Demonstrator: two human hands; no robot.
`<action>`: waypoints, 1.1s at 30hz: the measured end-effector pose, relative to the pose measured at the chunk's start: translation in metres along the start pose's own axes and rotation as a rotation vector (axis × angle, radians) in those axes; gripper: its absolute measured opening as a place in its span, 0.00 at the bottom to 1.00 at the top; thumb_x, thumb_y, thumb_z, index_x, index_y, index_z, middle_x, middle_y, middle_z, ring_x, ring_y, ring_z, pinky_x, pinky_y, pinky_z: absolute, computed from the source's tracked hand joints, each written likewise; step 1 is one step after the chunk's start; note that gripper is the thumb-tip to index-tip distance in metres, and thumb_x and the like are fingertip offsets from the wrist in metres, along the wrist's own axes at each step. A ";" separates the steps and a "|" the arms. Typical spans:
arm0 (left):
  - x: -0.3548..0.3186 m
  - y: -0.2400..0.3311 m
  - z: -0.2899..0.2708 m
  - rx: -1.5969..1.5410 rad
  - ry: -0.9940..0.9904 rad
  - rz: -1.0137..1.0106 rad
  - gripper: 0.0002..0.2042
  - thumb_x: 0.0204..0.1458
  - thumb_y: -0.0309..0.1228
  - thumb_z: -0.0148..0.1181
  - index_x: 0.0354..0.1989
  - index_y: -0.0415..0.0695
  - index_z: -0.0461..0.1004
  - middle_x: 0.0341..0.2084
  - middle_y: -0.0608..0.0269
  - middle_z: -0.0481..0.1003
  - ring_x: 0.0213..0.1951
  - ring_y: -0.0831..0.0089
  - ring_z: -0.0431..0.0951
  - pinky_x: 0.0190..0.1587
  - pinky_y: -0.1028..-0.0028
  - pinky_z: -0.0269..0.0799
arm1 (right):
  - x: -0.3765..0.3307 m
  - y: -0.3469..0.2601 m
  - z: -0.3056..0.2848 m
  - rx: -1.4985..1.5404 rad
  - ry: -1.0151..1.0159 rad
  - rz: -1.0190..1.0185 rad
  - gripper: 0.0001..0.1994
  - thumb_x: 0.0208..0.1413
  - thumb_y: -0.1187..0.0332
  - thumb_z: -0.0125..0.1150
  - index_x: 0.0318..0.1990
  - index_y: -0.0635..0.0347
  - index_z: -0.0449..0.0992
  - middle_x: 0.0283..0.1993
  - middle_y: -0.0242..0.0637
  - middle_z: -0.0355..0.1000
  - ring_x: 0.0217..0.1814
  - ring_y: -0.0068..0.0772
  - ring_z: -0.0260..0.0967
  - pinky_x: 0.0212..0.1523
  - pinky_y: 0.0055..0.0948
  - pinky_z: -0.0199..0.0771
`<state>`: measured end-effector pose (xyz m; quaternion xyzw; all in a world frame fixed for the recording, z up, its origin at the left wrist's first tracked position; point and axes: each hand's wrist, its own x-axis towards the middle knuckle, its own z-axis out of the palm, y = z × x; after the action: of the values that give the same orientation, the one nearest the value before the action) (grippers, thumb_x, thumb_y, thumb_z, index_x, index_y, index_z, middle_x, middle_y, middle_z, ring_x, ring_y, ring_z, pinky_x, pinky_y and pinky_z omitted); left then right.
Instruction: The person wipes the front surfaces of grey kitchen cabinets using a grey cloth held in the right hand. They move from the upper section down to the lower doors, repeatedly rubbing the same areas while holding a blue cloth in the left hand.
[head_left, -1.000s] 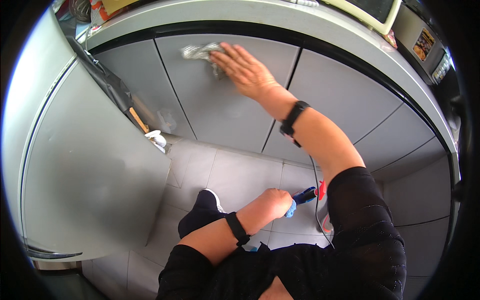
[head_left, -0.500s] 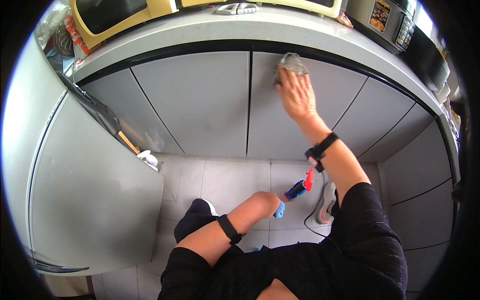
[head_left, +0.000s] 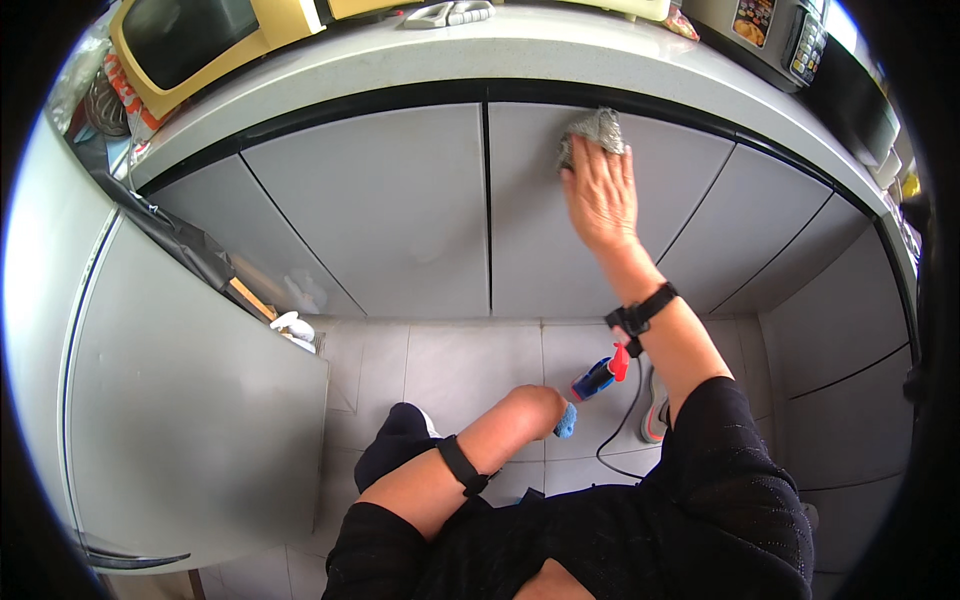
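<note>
My right hand (head_left: 600,190) presses a grey cloth (head_left: 590,130) flat against the upper part of a grey cabinet door (head_left: 600,240), just under the worktop edge. My left hand (head_left: 535,405) hangs low over the tiled floor, closed around a blue spray bottle (head_left: 598,378) with a red trigger; a bit of blue shows below the fist. Both wrists wear a black band.
A grey worktop (head_left: 480,55) carries a yellow microwave (head_left: 200,40) at the left and appliances at the right. A large grey appliance door (head_left: 190,430) stands at my left. A cable (head_left: 625,420) and a shoe (head_left: 655,405) lie on the floor tiles.
My right hand has slid the cloth rightward and up along the cabinet fronts to the door's top. The left hand has stayed low with the bottle.
</note>
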<state>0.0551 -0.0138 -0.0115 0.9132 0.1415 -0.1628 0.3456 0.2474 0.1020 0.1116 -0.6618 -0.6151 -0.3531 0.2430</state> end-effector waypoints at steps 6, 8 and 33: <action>-0.008 0.001 -0.003 0.005 0.089 -0.018 0.10 0.41 0.18 0.55 0.29 0.48 0.78 0.29 0.56 0.78 0.35 0.55 0.78 0.37 0.63 0.74 | 0.025 -0.047 0.022 0.034 0.165 -0.257 0.26 0.56 0.68 0.52 0.64 0.57 0.62 0.68 0.37 0.56 0.73 0.41 0.48 0.72 0.42 0.43; -0.005 0.001 -0.006 0.049 0.065 -0.041 0.10 0.41 0.18 0.55 0.29 0.48 0.78 0.29 0.56 0.79 0.34 0.55 0.79 0.36 0.62 0.74 | 0.021 -0.025 0.013 0.031 0.158 -0.227 0.28 0.56 0.70 0.49 0.66 0.53 0.60 0.70 0.32 0.54 0.73 0.39 0.48 0.72 0.43 0.43; -0.010 -0.002 0.004 -0.031 0.111 0.015 0.09 0.39 0.19 0.54 0.27 0.46 0.77 0.25 0.52 0.77 0.32 0.53 0.78 0.34 0.61 0.74 | 0.010 -0.013 0.018 -0.106 -0.098 -0.265 0.27 0.54 0.72 0.49 0.65 0.55 0.62 0.66 0.38 0.58 0.74 0.41 0.47 0.73 0.44 0.41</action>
<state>0.0443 -0.0171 -0.0113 0.9164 0.1559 -0.1069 0.3527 0.2377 0.1236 0.1062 -0.6031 -0.6888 -0.3811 0.1287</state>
